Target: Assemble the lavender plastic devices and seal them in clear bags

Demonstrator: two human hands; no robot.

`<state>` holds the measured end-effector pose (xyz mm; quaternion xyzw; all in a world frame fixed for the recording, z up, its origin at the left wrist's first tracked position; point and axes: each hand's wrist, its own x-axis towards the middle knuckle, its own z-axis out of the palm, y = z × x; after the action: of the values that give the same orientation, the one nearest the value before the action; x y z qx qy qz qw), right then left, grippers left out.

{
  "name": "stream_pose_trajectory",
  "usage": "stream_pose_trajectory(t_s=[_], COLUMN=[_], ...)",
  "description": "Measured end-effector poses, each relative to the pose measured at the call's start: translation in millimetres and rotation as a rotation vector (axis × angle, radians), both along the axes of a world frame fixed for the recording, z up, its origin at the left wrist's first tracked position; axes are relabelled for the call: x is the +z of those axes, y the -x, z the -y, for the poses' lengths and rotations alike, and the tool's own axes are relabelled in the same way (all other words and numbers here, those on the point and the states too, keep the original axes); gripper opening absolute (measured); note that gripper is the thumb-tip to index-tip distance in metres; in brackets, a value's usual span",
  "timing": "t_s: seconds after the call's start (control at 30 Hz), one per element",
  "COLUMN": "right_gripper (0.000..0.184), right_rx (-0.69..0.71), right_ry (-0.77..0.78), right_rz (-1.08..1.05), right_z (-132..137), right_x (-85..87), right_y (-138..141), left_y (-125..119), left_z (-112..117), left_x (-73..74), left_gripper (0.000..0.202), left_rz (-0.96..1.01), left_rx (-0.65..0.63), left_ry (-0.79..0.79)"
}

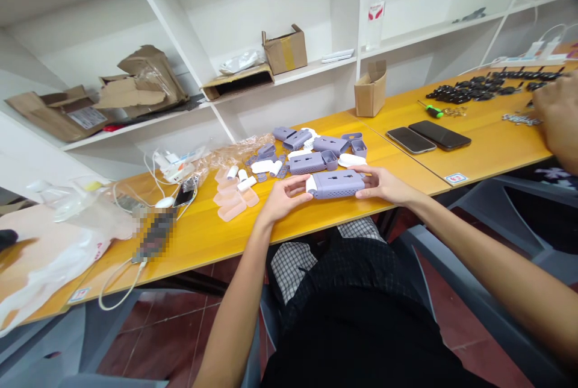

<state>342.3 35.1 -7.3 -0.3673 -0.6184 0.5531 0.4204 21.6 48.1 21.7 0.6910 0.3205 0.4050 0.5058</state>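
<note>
Over the table's [203, 249] near edge, one purple case [339, 185] spans two hands.
The left hand [284, 198] pinches its white end [311, 185] between thumb and fingers; the right hand [382, 186], fingers curved, grips the opposite end. More purple parts [307, 162] lie just beyond.

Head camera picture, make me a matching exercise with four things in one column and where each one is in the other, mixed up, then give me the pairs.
Things
1. White-ended purple case
2. Clear bottle
3. Green-handled screwdriver
4. Larger black phone

Places
A. Flat beside a smaller phone
B. Upright on a white shelf
C. Next to small gold-coloured pieces
D. Between the left hand and right hand

Pairs: 1-D, 2-B, 3-C, 4-A
</note>
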Motion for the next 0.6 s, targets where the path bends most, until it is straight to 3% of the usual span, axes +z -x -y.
stream_pose_trajectory(t_s=[0.6], right_gripper=[0.080], right_rx=[0.028], right_ry=[0.007], right_rz=[-0.032], right_z=[-2.3], right_x=[0.0], right_y=[-5.5], left_y=[-0.8], left_z=[0.6], left_x=[0.2], left_gripper=[0.062], left_rz=[-0.024], left_rx=[-0.004], left_ry=[-0.010])
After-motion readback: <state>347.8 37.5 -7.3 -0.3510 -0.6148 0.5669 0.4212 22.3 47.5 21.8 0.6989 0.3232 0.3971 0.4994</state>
